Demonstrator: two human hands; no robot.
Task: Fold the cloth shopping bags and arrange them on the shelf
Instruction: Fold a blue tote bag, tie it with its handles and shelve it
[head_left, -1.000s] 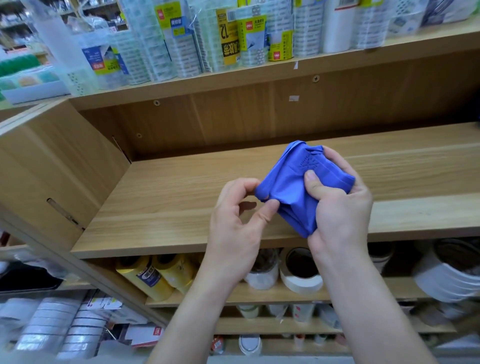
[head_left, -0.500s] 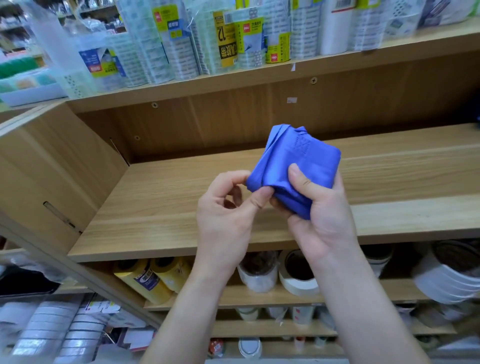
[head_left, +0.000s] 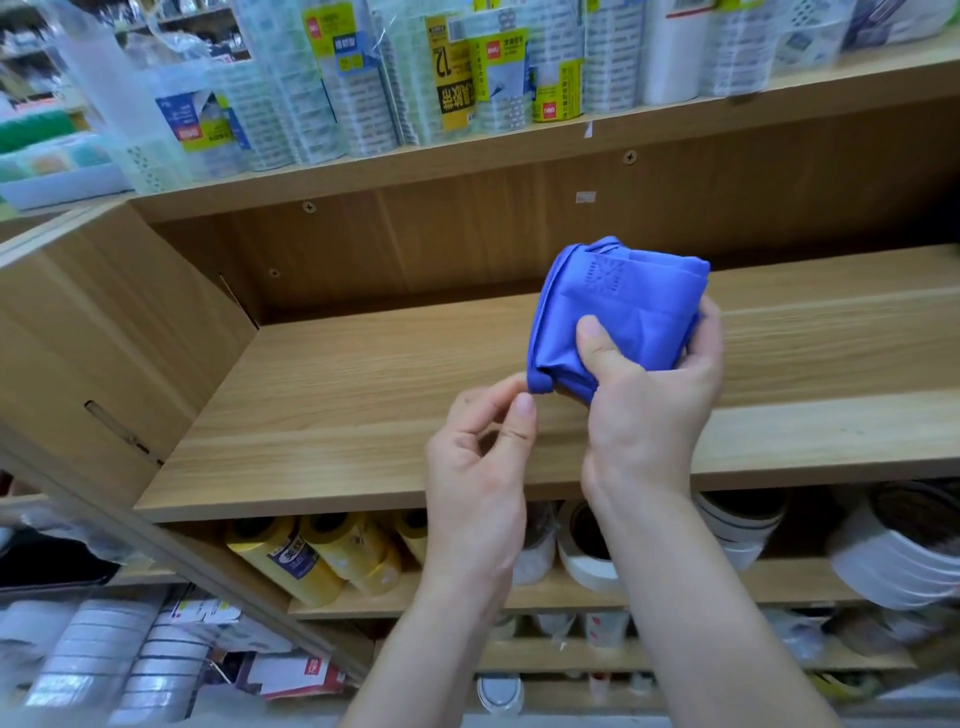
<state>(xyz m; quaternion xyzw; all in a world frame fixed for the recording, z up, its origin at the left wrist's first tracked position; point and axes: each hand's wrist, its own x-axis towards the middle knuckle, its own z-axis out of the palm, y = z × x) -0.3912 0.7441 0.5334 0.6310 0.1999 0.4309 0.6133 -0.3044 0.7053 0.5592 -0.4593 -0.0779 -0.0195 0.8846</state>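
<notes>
— Blue folded cloth shopping bag (head_left: 613, 306): where is it?
— Up in the air above the wooden shelf board (head_left: 363, 395), not lying on it. The right hand (head_left: 649, 410) clamps it, thumb across the front, fingers wrapped behind.
— And the left hand (head_left: 478, 467)?
— Thumb and forefinger sit close together at the bag's lower corner; whether they pinch it, I cannot tell.

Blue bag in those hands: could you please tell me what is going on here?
A person is folding a blue cloth bag in front of a wooden shelf. The right hand grips the folded bundle, thumb pressed on its front, and holds it above the shelf board. The left hand has its fingertips at the bundle's lower left corner; whether they pinch it is unclear. The bag is not yet set down.
</notes>
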